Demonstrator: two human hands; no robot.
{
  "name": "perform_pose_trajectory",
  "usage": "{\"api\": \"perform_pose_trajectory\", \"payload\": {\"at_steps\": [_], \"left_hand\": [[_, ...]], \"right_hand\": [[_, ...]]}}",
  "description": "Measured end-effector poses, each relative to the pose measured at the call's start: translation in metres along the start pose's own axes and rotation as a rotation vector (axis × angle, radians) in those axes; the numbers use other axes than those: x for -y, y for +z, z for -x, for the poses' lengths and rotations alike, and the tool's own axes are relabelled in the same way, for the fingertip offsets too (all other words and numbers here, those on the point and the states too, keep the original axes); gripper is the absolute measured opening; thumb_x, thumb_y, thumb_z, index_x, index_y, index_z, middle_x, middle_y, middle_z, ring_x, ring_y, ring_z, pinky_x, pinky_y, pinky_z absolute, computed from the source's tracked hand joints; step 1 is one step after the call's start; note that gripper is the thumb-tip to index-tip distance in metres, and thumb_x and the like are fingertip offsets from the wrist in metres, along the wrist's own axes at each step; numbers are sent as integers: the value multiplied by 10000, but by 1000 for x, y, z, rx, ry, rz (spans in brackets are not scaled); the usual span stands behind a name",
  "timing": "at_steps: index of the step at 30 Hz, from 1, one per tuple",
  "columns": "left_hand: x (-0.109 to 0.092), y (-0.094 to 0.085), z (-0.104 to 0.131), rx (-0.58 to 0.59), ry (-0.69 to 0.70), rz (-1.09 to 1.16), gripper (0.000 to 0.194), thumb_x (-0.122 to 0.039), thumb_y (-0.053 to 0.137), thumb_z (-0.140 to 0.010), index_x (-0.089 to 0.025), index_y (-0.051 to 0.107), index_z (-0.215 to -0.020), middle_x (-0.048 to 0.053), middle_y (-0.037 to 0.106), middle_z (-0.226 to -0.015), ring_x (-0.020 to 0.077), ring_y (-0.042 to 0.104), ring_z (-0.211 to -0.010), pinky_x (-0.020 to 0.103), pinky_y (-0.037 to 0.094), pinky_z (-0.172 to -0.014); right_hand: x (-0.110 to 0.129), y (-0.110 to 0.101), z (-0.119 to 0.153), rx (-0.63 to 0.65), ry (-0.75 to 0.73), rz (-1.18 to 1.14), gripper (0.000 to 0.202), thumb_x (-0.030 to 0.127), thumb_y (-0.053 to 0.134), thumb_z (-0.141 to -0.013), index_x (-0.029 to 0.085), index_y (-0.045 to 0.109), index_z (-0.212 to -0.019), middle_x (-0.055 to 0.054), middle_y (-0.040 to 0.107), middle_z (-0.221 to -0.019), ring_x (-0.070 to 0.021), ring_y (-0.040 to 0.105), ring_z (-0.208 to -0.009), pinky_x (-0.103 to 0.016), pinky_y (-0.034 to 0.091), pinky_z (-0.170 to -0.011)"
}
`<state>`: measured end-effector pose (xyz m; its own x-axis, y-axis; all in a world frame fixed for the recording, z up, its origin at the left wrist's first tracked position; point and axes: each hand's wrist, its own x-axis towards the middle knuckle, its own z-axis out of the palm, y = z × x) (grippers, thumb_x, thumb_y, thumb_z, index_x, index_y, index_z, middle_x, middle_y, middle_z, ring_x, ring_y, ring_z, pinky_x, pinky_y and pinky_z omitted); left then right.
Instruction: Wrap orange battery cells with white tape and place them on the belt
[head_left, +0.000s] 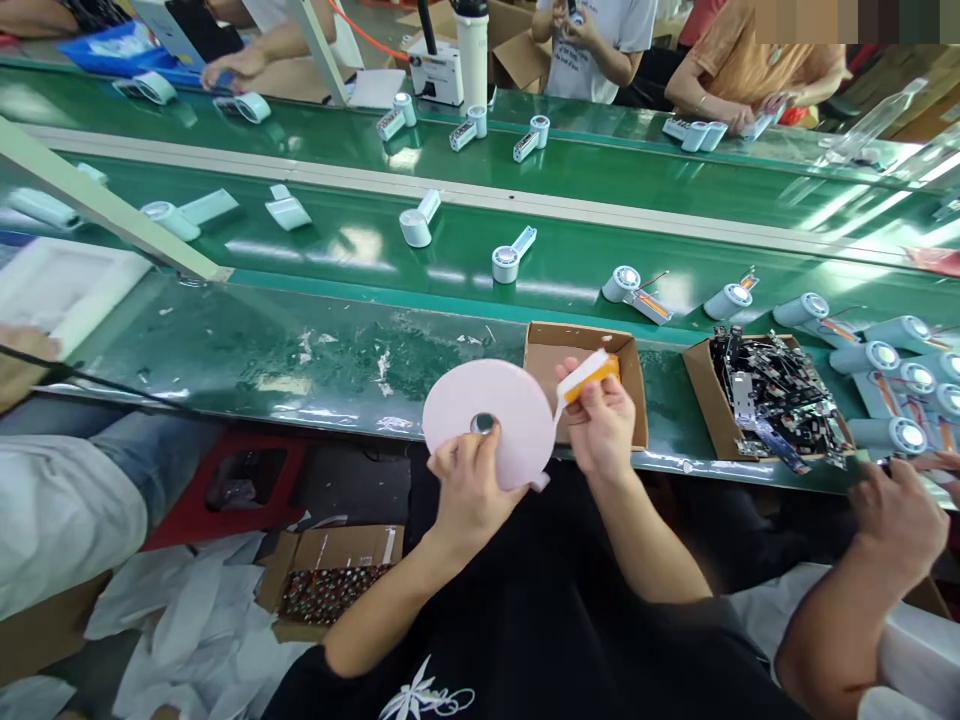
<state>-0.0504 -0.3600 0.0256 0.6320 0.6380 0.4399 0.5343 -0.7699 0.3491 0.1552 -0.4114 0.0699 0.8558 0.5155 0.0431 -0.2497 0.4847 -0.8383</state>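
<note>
A large pale pink-white tape roll [450, 400] is held up by my left hand [472, 485], with the fingers closed around its lower edge and near its centre hole. My right hand [604, 425] pinches a small orange block with a white top [592, 378], just right of the roll. A thin strip runs between the roll and the block. Behind my right hand sits a shallow open cardboard box [547, 345] on the bench edge [360, 365].
White handheld fan bodies [505, 264] lie along the green conveyor [337, 245]. A box of dark metal parts [697, 400] stands to the right, near a co-worker's hands [896, 510]. Another person sits at left; more people work across the line. A cardboard box [352, 545] of small parts is below.
</note>
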Motion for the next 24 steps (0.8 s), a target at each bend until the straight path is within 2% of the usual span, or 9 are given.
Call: {"api": "perform_pose_trajectory", "payload": {"at_steps": [2, 4, 7, 9, 12, 15, 18, 21, 24], "left_hand": [[40, -6, -1, 133, -16, -17, 760, -489, 894, -727, -180, 658, -1380, 161, 647, -1154, 362, 505, -1120, 512, 423, -985], [94, -17, -12, 240, -67, -74, 783, -473, 886, -718, -189, 650, -1408, 172, 657, -1221, 385, 505, -1161, 545, 427, -1012], [160, -36, -52, 368, -98, -71, 861, -530, 869, -715, -183, 616, -1462, 193, 634, -1364, 426, 478, -1264, 593, 419, -1077], [172, -43, -90, 370, -56, 22, 788, -574, 812, -775, -213, 628, -1451, 161, 635, -1397, 401, 474, -1310, 558, 427, -1114], [138, -24, -165, 311, 34, 170, 535, -558, 628, -957, -255, 661, -1396, 94, 688, -1332, 316, 509, -1323, 459, 443, -1136], [73, 27, -254, 427, 157, 97, 461, -483, 516, -1044, -211, 658, -1387, 101, 698, -1341, 270, 572, -1275, 394, 458, -1106], [22, 84, -328, 487, 131, -94, 550, -530, 489, -1052, -159, 615, -1439, 199, 638, -1418, 342, 557, -1316, 433, 468, -1049], [6, 118, -370, 535, 123, -163, 536, -509, 561, -1021, -94, 663, -1344, 267, 666, -1295, 378, 619, -1230, 456, 461, -1013], [14, 128, -382, 615, 227, -186, 394, -351, 680, -949, -101, 710, -1251, 241, 695, -1219, 344, 650, -1174, 433, 458, -1017]], "right_hand": [[24, -19, -30, -56, -166, -41, 410, 434, 959, -804, 241, 715, -1071, -59, 782, -1179, -208, 754, -1120, -266, 641, -920], [48, -40, -51, -82, -279, -38, 417, 407, 958, -810, 272, 724, -1128, -22, 774, -1206, -178, 740, -1146, -237, 628, -935], [68, -64, -55, 25, -122, 34, 505, 398, 970, -789, 312, 704, -1210, -16, 774, -1198, -205, 757, -1104, -303, 663, -904], [70, -74, -45, 93, 8, 44, 515, 382, 990, -764, 332, 677, -1170, -17, 773, -1207, -218, 772, -1064, -335, 678, -879], [68, -79, -33, 157, 77, 36, 552, 353, 1006, -747, 352, 579, -1097, -15, 763, -1247, -233, 787, -1014, -365, 687, -852], [69, -74, -35, 214, 100, 63, 618, 374, 1003, -750, 352, 467, -1057, -10, 780, -1185, -272, 804, -889, -440, 702, -766], [76, -67, -43, 260, 106, 111, 658, 390, 998, -754, 317, 383, -977, -8, 794, -1122, -321, 805, -867, -531, 701, -740], [89, -68, -48, 312, 84, 166, 615, 356, 974, -787, 326, 406, -1021, -36, 801, -1109, -347, 804, -887, -584, 692, -779], [105, -77, -54, 401, 71, 222, 507, 314, 925, -849, 344, 505, -1131, -66, 806, -1094, -349, 804, -901, -545, 703, -759]]}}
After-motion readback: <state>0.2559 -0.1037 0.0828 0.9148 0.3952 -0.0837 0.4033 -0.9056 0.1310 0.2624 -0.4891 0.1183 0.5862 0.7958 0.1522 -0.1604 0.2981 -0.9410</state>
